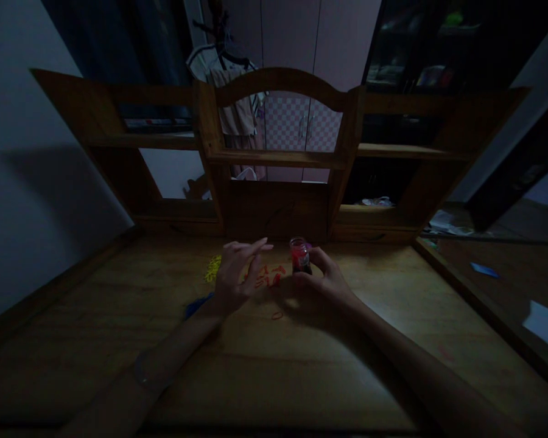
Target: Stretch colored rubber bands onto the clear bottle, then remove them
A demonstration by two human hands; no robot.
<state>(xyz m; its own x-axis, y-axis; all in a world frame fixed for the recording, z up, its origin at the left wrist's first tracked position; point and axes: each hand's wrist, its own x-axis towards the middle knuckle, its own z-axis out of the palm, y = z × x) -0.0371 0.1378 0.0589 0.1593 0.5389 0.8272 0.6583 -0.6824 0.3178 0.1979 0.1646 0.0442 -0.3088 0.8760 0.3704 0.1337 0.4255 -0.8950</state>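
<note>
My right hand is closed round a small clear glass jar, held upright a little above the desk. The jar has no lid on and shows red and dark contents. To its left my left hand hovers, fingers stretched toward the jar and apart from it, with nothing seen in them. Below and between the hands lie several loose red rubber bands. One red band lies nearer to me. A heap of small yellow pieces and a dark blue bundle are partly hidden by my left hand and forearm.
A wooden desk spreads under my arms, with a wooden shelf unit along its back edge. On the right, a lower surface holds a blue card and white paper. Clothes hang behind the shelves. The room is dim.
</note>
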